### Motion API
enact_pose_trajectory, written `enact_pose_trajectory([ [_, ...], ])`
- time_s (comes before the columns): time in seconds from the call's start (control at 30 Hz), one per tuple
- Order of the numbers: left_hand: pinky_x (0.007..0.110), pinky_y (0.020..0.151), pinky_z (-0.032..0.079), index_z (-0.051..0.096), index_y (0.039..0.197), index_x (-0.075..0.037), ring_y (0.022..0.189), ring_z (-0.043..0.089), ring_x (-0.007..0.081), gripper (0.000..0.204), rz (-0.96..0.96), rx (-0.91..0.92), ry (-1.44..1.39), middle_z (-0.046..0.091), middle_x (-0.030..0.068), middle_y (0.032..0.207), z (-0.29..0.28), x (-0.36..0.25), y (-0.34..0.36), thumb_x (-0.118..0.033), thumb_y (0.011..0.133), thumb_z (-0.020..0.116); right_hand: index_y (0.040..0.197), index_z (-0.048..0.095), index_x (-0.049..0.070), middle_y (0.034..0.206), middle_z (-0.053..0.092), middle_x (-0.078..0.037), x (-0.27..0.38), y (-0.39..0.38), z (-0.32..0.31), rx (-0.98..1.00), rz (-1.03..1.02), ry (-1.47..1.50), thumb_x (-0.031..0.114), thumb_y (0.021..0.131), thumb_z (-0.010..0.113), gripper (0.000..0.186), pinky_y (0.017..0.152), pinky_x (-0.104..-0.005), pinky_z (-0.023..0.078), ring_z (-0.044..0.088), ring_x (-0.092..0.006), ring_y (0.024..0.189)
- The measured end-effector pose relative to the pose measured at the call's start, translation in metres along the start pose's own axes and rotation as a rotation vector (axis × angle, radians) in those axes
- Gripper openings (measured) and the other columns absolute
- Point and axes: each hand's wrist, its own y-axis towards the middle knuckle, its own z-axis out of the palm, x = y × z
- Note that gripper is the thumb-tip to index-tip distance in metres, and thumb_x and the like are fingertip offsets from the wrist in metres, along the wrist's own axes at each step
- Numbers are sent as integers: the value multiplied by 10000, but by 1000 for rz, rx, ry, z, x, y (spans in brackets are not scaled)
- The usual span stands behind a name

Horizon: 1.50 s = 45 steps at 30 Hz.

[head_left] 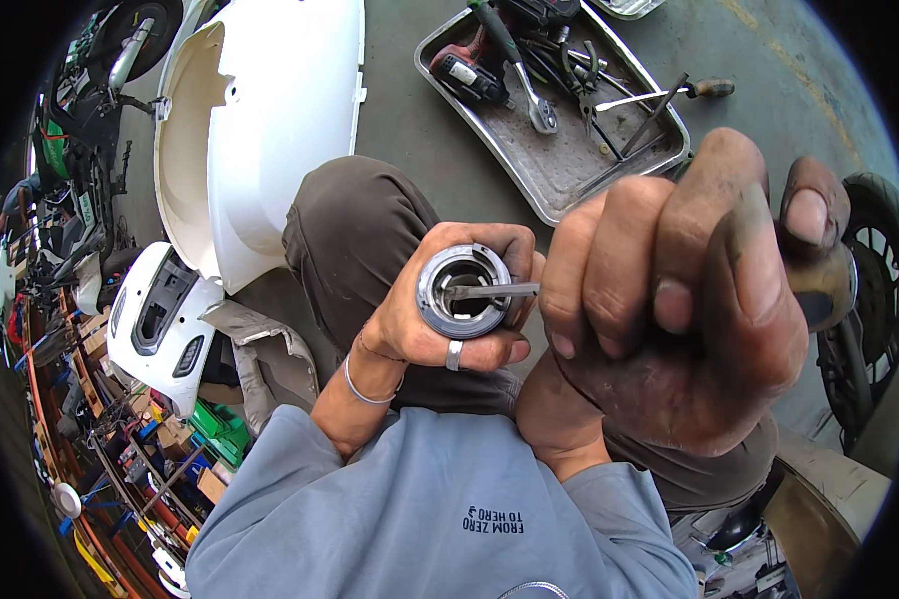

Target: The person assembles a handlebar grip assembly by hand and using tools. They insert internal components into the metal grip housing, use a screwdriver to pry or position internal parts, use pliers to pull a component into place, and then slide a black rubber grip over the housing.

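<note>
My left hand (418,319), with a ring on one finger, is wrapped round a silvery metal cylinder (464,260), its open end facing up. A flat metal bar (504,291) sticks out of the bore sideways toward my right hand (669,290). That hand is large and close to the camera, grimy, with fingers curled closed; whether it grips the bar is hidden. A tan, rounded object (824,290) shows just behind its fingertips, too obscured to name.
A metal tray (559,205) at the top holds a ratchet, pliers, screwdriver and power tool. White body panels (280,90) lie at left. Motorcycle parts (110,70) and cluttered shelving (90,449) fill the left edge; a wheel (874,210) stands at right. My knee (345,210) is beside the panels.
</note>
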Motion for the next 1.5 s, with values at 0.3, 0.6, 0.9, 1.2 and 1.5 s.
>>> enact_pose_trajectory([
  [0.3, 224, 489, 363, 498, 678, -39, 535, 482, 70, 293, 51, 153, 123, 537, -4, 611, -3, -8, 3, -103, 557, 757, 1161, 364, 121, 706, 457, -72, -26, 3, -24, 138, -207, 424, 124, 947, 513, 261, 301, -304, 406, 407, -144, 370],
  [0.6, 225, 485, 350, 494, 675, -39, 541, 455, 62, 290, 49, 125, 150, 513, -14, 608, -9, -4, -2, -117, 562, 749, 1126, 343, 61, 652, 486, -86, -22, 6, -3, 257, -340, 276, 27, 866, 594, 363, 262, -301, 387, 393, -124, 320],
  [0.9, 218, 506, 337, 482, 687, -37, 583, 438, 64, 277, 141, -22, -133, 511, 6, 630, -4, -5, 1, -84, 620, 746, 1081, 361, 66, 571, 474, -61, -35, 2, 2, 54, -425, 130, 84, 896, 591, 295, 276, -306, 406, 418, -120, 333],
  [1.2, 212, 511, 332, 490, 723, -38, 589, 448, 55, 274, 162, -58, 100, 529, 9, 646, -4, -12, 8, -65, 630, 746, 1096, 370, 103, 604, 454, -41, -21, 11, -3, 169, -241, 62, 116, 902, 609, 308, 293, -318, 432, 403, -129, 347],
  [1.5, 214, 531, 362, 490, 725, -39, 592, 463, 62, 271, 147, -235, 63, 523, 11, 645, 8, -12, 11, -65, 621, 739, 1128, 401, 83, 647, 440, -53, -31, 0, -11, 34, -392, 3, 81, 896, 577, 292, 280, -298, 411, 393, -130, 369],
])
